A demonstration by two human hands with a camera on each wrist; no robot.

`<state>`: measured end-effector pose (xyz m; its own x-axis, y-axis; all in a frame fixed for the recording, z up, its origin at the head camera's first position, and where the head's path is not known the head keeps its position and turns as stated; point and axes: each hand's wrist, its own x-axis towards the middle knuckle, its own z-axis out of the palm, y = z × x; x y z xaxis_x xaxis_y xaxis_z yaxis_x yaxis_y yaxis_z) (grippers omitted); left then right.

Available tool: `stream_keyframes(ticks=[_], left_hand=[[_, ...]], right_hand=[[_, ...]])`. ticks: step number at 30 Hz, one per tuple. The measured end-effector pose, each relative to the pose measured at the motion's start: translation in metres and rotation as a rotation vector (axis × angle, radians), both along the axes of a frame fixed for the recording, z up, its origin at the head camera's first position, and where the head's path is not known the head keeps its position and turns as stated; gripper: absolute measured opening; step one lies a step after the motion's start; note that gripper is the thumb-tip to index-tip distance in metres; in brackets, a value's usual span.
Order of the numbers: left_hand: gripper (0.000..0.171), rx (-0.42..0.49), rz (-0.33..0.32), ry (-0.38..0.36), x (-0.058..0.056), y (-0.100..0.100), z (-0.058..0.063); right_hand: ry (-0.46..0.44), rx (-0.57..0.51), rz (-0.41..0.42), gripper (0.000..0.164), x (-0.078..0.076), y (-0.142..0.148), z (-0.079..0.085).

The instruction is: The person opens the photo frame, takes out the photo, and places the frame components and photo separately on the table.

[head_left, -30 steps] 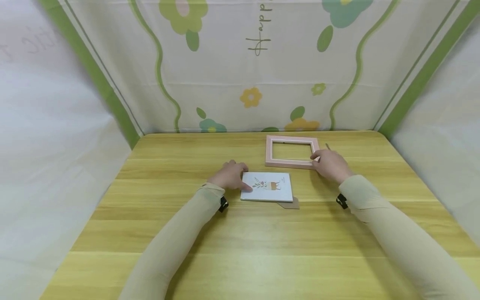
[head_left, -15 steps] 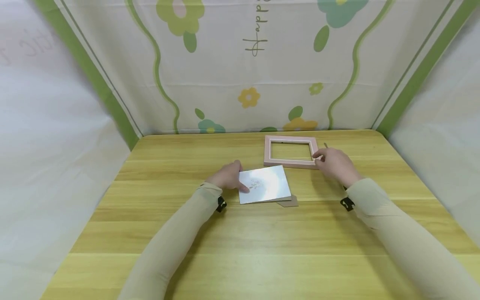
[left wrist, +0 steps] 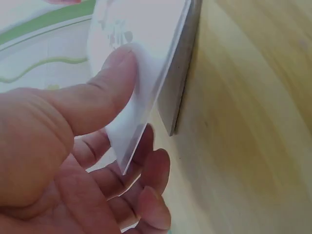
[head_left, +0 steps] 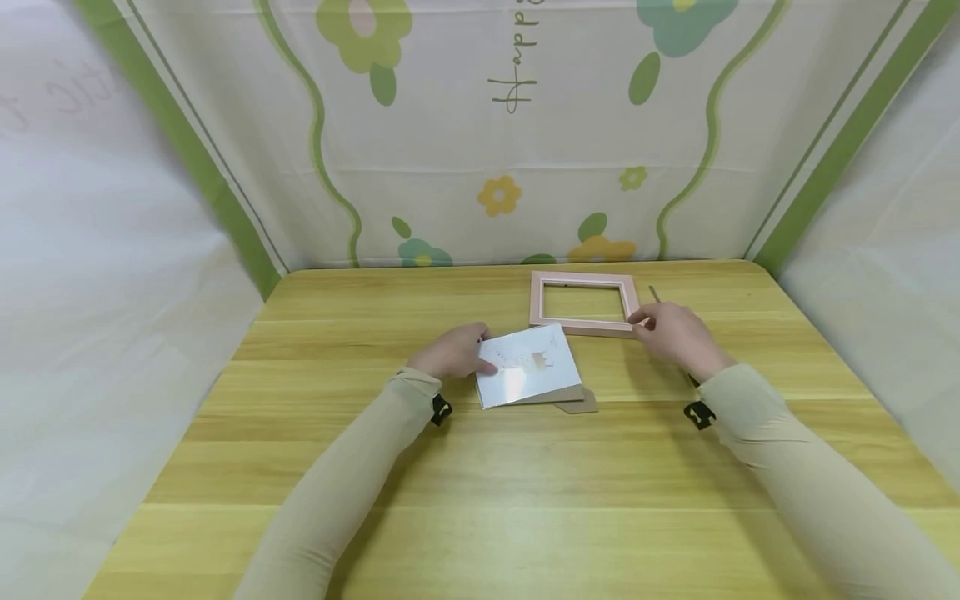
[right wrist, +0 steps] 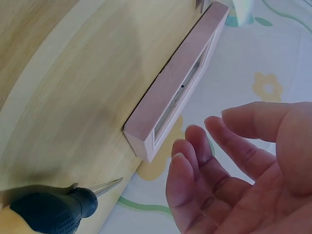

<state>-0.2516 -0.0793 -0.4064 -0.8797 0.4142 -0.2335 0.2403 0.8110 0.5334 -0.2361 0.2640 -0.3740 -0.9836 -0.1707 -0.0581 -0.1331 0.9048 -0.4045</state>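
Observation:
My left hand (head_left: 448, 353) pinches a white picture card (head_left: 525, 363) by its left end, thumb on top and fingers below. A glossy clear edge shows along the card (left wrist: 158, 92) in the left wrist view. The card is tilted, its far side raised off a brown backing board (head_left: 561, 397). From under the board a brown flap (head_left: 580, 406) sticks out. Behind them lies a pink photo frame (head_left: 537, 302) with an open middle. Loosely curled and holding nothing, my right hand (head_left: 678, 338) hovers by the frame's near right corner.
A screwdriver (right wrist: 53, 212) with a dark handle lies on the table under my right hand; its metal tip (head_left: 654, 293) shows past the fingers. The wooden table (head_left: 480, 500) ends at a flower-printed cloth (head_left: 435, 183) behind the frame.
My left hand has lifted and turned the picture card off the backing board, which was hidden under it before. The right hand has shifted slightly right, off the frame's edge.

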Motion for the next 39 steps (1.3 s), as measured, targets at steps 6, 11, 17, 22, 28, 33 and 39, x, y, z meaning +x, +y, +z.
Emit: stream_keyframes(ticks=[6, 11, 17, 22, 28, 33, 39], left_hand=[[0.045, 0.034, 0.046, 0.029, -0.005, -0.003, -0.005], [0.039, 0.031, 0.040, 0.036, -0.008, -0.003, -0.004], [0.016, 0.157, 0.010, 0.001, -0.005, -0.007, 0.009], [0.008, 0.420, 0.030, -0.108, -0.008, -0.018, 0.026], [0.029, 0.652, 0.253, -0.154, -0.023, -0.030, 0.037], [0.049, 0.731, 0.373, -0.253, -0.040, -0.038, 0.034], [0.046, 0.747, 0.473, -0.307, -0.059, -0.040, 0.018]], right_hand=[[0.015, -0.003, 0.011, 0.032, -0.002, 0.000, -0.004], [0.011, 0.000, 0.014, 0.032, -0.004, 0.000, -0.005], [0.003, 0.003, 0.017, 0.033, -0.004, 0.000, -0.004], [0.004, -0.009, 0.016, 0.033, -0.003, 0.000, -0.002], [0.014, -0.015, 0.016, 0.032, -0.003, 0.001, 0.000], [0.025, -0.010, 0.027, 0.031, -0.003, 0.000, 0.002], [0.005, -0.015, 0.027, 0.032, -0.003, -0.005, 0.004]])
